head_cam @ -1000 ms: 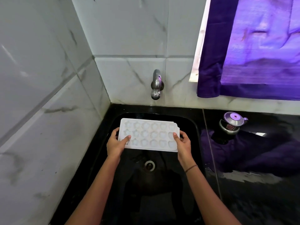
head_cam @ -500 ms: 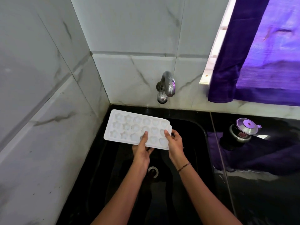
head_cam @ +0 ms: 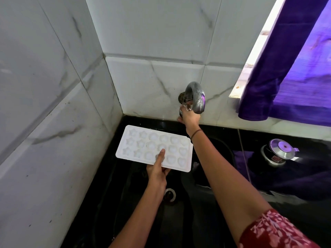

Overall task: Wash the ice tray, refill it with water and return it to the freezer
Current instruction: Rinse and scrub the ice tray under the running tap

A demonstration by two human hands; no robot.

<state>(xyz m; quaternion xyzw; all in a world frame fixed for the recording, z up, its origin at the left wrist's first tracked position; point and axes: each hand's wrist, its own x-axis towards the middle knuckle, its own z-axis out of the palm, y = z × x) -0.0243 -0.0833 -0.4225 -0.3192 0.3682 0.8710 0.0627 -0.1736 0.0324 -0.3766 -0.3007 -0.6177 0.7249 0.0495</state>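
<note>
- White plastic ice tray (head_cam: 143, 149) sits left of the frame's centre, held cells-up above the back left part of the sink (head_cam: 223, 149).
- Left grip (head_cam: 157, 174) is closed on the tray's near long edge: the thumb lies flat across the cells and the fingers tuck underneath.
- Right grip (head_cam: 189, 117) reaches to the upper centre of the frame, with its fingers curled round the lower part of the tap (head_cam: 196, 97). Which part of the tap they hold cannot be told.
- A thin beaded band (head_cam: 196, 133) circles the right wrist, and a red sleeve (head_cam: 277, 230) with a pale print shows at lower right.
- The tray is a flat rectangle with three rows of moulded cells: stars on the left, rounds in the middle, hearts on the right.
- The tap is dull, spotted metal, curving out of the wall.
- The sink is glossy black, with a round metal drain (head_cam: 169, 194) low in the centre of the frame.
- The black polished worktop (head_cam: 286, 212) runs to the right and carries a shiny steel lidded vessel (head_cam: 279, 154).
- Pale marble-veined tiles (head_cam: 53, 122) cover the corner walls, and a purple curtain (head_cam: 286, 77) hangs at upper right.
</note>
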